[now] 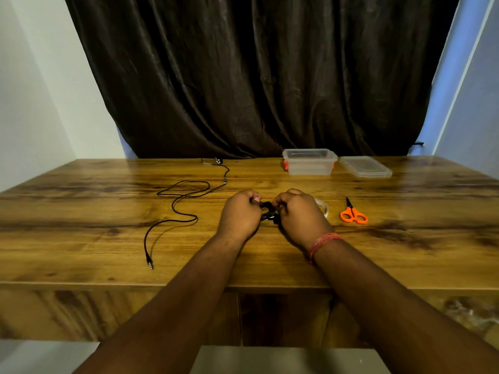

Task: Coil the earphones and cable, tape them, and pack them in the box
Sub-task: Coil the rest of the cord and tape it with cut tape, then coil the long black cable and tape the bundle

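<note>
A small black coil of earphones sits between my two hands at the middle of the wooden table. My left hand grips its left side with curled fingers. My right hand grips its right side, a red thread band on the wrist. A loose black cable snakes across the table to the left, its jack plug near the front edge. A roll of clear tape peeks out behind my right hand. The open clear plastic box stands at the back.
Orange-handled scissors lie right of my right hand. The box's clear lid lies flat to the right of the box. A dark curtain hangs behind the table. The table's front edge is under my forearms.
</note>
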The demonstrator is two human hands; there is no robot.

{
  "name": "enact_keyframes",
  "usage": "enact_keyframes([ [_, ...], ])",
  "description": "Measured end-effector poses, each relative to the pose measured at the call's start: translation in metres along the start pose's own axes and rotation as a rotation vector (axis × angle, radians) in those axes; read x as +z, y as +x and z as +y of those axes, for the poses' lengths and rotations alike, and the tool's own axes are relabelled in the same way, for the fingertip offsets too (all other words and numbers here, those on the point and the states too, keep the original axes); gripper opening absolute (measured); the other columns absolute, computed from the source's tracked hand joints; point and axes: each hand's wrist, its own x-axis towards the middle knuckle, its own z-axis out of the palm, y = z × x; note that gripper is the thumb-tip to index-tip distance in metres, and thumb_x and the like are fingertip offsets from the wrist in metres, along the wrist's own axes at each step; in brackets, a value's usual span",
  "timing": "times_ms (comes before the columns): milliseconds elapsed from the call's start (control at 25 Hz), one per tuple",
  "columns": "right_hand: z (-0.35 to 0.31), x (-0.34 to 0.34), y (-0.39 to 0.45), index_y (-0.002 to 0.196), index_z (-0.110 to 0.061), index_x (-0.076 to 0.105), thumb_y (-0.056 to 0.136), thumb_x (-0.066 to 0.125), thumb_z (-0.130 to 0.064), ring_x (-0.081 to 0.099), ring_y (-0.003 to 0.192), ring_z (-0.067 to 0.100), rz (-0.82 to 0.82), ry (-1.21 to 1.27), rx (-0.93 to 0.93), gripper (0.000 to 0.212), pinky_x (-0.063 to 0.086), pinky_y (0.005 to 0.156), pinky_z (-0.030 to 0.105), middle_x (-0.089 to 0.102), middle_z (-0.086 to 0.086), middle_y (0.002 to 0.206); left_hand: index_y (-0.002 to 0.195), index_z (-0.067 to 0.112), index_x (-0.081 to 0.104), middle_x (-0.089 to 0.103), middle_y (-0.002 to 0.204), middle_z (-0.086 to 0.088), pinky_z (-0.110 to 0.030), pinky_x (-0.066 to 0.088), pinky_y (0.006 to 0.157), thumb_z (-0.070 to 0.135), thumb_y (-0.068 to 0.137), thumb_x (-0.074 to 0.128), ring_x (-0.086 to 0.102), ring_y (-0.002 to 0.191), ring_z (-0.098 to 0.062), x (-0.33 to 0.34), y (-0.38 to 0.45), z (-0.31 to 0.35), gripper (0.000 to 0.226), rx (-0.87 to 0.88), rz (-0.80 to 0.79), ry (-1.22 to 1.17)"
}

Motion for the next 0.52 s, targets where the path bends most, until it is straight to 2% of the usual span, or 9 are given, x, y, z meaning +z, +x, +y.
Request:
enact_keyframes([
  [160, 0.001, -0.001, 0.0, 0.107, -0.011, 0.07, 0.087, 0.057, 0.004, 0.057, 0.102, 0.022, 0.024, -0.002, 0.006, 0.028, 0.039, 0.081, 0.02, 0.06, 0.005, 0.112, 0.111, 0.018, 0.069, 0.069, 0.11, -0.001, -0.038, 0.053, 0.091, 0.012, 0.098, 0.046, 0.063, 0.1, -0.019, -0.001, -0.002, 0.002, 0.027, -0.051, 0.014, -0.06],
  [320, 0.003, -0.005, 0.001, 0.117, -0.012, 0.066, 0.089, 0.053, 0.005, 0.056, 0.106, 0.018, 0.158, 0.032, 0.033, 0.036, 0.043, 0.089, 0.021, 0.056, 0.002, 0.119, 0.113, 0.021, 0.066, 0.066, 0.112, 0.003, -0.041, 0.054, 0.09, 0.008, 0.096, 0.045, 0.063, 0.1, -0.017, -0.008, -0.007, 0.005, 0.03, -0.091, 0.079, -0.197],
  [400, 0.002, -0.005, 0.001, 0.117, -0.013, 0.064, 0.089, 0.052, 0.004, 0.055, 0.108, 0.018, 0.216, 0.035, 0.029, 0.035, 0.047, 0.093, 0.026, 0.055, 0.001, 0.12, 0.111, 0.02, 0.065, 0.065, 0.113, 0.006, -0.037, 0.053, 0.091, 0.003, 0.094, 0.046, 0.06, 0.103, -0.013, -0.013, -0.015, 0.009, 0.031, 0.013, 0.148, -0.149],
  [520, -0.003, -0.006, -0.003, 0.113, -0.015, 0.061, 0.086, 0.053, 0.001, 0.053, 0.109, 0.02, 0.256, -0.053, -0.047, 0.031, 0.051, 0.09, 0.038, 0.055, 0.002, 0.115, 0.103, 0.019, 0.065, 0.065, 0.106, 0.006, -0.034, 0.051, 0.09, 0.0, 0.091, 0.049, 0.058, 0.101, -0.01, -0.022, -0.031, 0.021, 0.027, 0.298, 0.205, 0.02],
])
